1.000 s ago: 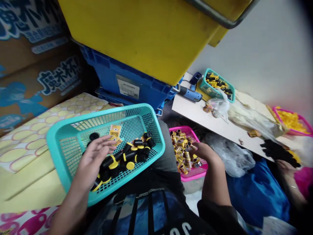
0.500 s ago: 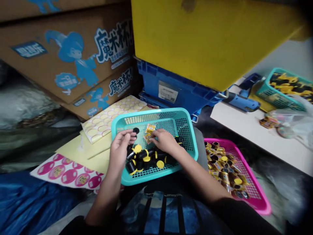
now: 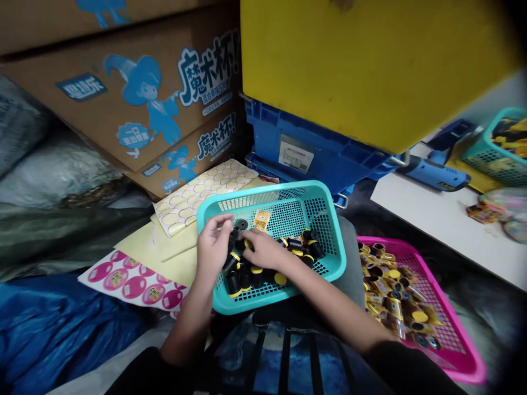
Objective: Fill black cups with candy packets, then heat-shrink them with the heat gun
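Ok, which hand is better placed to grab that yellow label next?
Probably the right hand; it's nearer the yellow label. The left hand is at the left end of the teal basket.

Black sleeves (image 3: 407,368), black top (image 3: 276,359) with blue print, bare hands (image 3: 214,246).

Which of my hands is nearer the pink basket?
Right. Your right hand is in the green basket, left of the pink basket; your left hand is farther left, at the green basket's left rim.
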